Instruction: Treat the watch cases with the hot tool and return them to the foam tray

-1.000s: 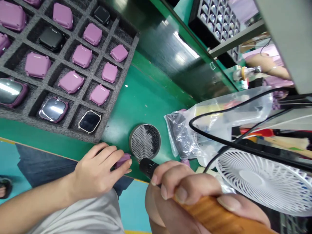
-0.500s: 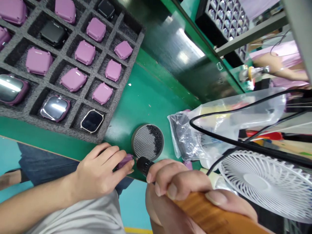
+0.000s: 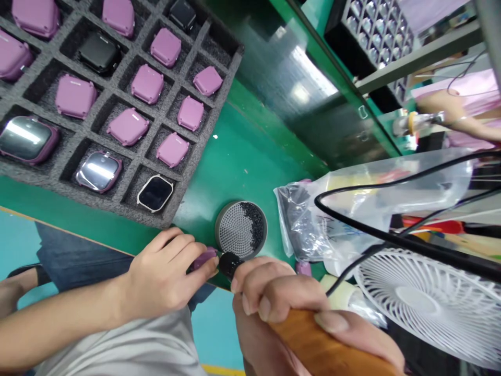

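Note:
My left hand (image 3: 166, 277) is closed on a small purple watch case (image 3: 204, 256) at the bench's front edge; the fingers cover most of it. In my right hand (image 3: 282, 290) is an electric screwdriver (image 3: 307, 334) with an orange body and a black nose. Its nose points left at the near end of the watch case; whether the bit touches is hidden. Just beyond it sits a round dish (image 3: 264, 237) with a perforated grey plate and small dark screws along its right side.
A grey foam tray (image 3: 94, 198) with purple, black and glass-faced watches fills the upper left. On the right are plastic bags (image 3: 301, 224), a looping black cable (image 3: 364, 222) and a white fan (image 3: 418, 300). Behind a green-framed panel, another person's arm (image 3: 450, 112) shows.
The screwdriver's nose has come slightly closer to the watch case, and my right hand has shifted a little left. The whole view has drifted slightly; both grips stay the same.

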The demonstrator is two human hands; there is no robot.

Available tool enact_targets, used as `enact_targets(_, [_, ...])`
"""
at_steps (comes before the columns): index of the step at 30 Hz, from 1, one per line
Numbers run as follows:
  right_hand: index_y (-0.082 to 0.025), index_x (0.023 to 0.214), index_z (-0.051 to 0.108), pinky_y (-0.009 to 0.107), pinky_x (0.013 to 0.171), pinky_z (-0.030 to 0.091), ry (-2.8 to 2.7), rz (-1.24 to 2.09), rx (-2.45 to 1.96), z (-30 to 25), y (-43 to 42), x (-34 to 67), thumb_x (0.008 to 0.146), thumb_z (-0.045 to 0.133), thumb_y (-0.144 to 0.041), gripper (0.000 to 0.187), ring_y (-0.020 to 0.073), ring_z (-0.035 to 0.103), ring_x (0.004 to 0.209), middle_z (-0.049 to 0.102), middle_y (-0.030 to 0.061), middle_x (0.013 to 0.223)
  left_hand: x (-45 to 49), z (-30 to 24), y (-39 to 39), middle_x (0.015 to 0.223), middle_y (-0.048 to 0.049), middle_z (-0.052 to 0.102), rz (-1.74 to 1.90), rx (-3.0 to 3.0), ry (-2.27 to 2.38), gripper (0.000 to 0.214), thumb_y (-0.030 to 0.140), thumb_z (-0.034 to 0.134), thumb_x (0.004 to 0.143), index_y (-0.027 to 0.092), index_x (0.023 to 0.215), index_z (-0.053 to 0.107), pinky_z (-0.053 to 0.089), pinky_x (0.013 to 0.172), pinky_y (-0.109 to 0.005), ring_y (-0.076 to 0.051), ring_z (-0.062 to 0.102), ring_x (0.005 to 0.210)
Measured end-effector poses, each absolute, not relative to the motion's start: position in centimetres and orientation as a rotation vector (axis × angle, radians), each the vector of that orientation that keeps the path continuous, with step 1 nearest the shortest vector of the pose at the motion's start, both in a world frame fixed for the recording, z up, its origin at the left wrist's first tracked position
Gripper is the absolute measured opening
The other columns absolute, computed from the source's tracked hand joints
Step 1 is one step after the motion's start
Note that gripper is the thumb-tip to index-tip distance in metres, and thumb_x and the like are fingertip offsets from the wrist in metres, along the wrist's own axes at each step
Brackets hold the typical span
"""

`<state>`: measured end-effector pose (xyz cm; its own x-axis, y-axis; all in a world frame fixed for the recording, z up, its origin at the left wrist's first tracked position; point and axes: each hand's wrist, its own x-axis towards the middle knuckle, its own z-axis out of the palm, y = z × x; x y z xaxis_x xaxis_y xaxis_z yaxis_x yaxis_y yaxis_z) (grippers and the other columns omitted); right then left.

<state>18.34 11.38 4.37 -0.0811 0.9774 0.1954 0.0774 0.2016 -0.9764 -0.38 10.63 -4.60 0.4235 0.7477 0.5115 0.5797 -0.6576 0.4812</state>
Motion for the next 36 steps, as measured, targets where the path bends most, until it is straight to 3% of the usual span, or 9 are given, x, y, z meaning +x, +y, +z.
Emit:
enact_targets(3, [-0.041,0.113,0.067,0.049,0.061,0.058,-1.394,1.040,-1.102,4.6,11.8,19.7,0.084,0.072,-0.061,0.035,0.0258,0.064,0.077,0.060,0.0008,0.085,-0.4,-4.6,10.6,0.105,-0.0046,0.074,1.058,2.452,1.163,0.020,0.020,0.068,0.095,0.022,0.113,0.076,0.049,0.091,-0.042,-0.021,0.062,0.094])
enact_targets(7, [-0.038,0.116,0.064,0.047,0.063,0.057,-1.377,0.980,-1.101,4.8,11.9,19.7,0.079,0.073,-0.071,0.050,0.0258,0.064,0.081,0.060,0.0010,0.088,-0.5,-4.5,10.5,0.106,-0.0037,0.074,1.038,2.456,1.190,0.023,0.022,0.072,0.093,0.025,0.115,0.075,0.049,0.093,-0.042,-0.022,0.063,0.097])
enact_targets(13, [-0.028,0.114,0.061,0.039,0.058,0.050,-1.154,0.792,-0.927,4.3,12.3,17.3,0.093,0.029,-0.085,0.068,0.0151,0.056,0.066,0.057,-0.0022,0.084,-1.2,-4.8,10.3,0.144,-0.0061,0.066,0.900,2.542,1.030,0.032,0.022,0.059,0.098,0.018,0.127,0.071,0.046,0.104,-0.050,-0.028,0.061,0.124])
enact_targets(16, [-0.027,0.111,0.062,0.038,0.057,0.049,-1.063,0.784,-0.938,3.8,12.6,16.7,0.098,0.016,-0.080,0.072,0.0155,0.056,0.065,0.057,-0.0018,0.081,-1.2,-4.8,10.3,0.140,-0.0070,0.069,0.895,2.540,1.033,0.032,0.019,0.057,0.097,0.018,0.126,0.072,0.045,0.105,-0.050,-0.028,0.062,0.121])
enact_targets(19, [-0.027,0.110,0.062,0.037,0.057,0.049,-1.054,0.795,-0.941,3.6,12.6,16.7,0.099,0.010,-0.077,0.073,0.0156,0.057,0.065,0.056,-0.0019,0.080,-1.0,-4.6,10.4,0.130,-0.0067,0.072,0.890,2.538,1.120,0.028,0.030,0.065,0.099,0.020,0.124,0.072,0.046,0.104,-0.047,-0.025,0.063,0.114])
enact_targets(22, [-0.028,0.110,0.062,0.038,0.058,0.050,-1.064,0.829,-0.953,3.5,12.5,16.9,0.100,0.011,-0.076,0.071,0.0156,0.058,0.065,0.057,-0.0017,0.081,-1.1,-4.4,10.3,0.136,-0.0077,0.070,0.856,2.546,1.087,0.032,0.036,0.065,0.100,0.018,0.126,0.071,0.045,0.106,-0.048,-0.027,0.062,0.122])
enact_targets(25, [-0.028,0.111,0.061,0.039,0.058,0.050,-1.071,0.832,-0.961,3.3,12.5,16.9,0.100,0.013,-0.075,0.068,0.0161,0.058,0.065,0.058,-0.0014,0.082,-1.3,-4.5,10.3,0.147,-0.0085,0.064,0.830,2.551,1.024,0.034,0.026,0.061,0.099,0.016,0.131,0.069,0.043,0.108,-0.050,-0.029,0.059,0.130])
enact_targets(30, [-0.026,0.110,0.063,0.039,0.055,0.050,-1.058,0.783,-0.933,3.4,12.7,16.6,0.101,0.019,-0.074,0.066,0.0166,0.057,0.063,0.057,-0.0006,0.081,-1.3,-4.8,10.3,0.144,-0.0071,0.066,0.850,2.548,1.039,0.033,0.023,0.063,0.097,0.019,0.129,0.070,0.045,0.108,-0.049,-0.028,0.061,0.126])
enact_targets(36, [-0.027,0.110,0.065,0.041,0.057,0.055,-1.175,0.783,-1.029,5.1,11.9,17.5,0.097,0.058,-0.061,0.037,0.0171,0.060,0.064,0.061,-0.0023,0.081,-0.9,-4.9,10.3,0.134,-0.0047,0.072,0.947,2.535,1.081,0.027,0.037,0.074,0.096,0.024,0.120,0.074,0.048,0.106,-0.047,-0.024,0.066,0.118])
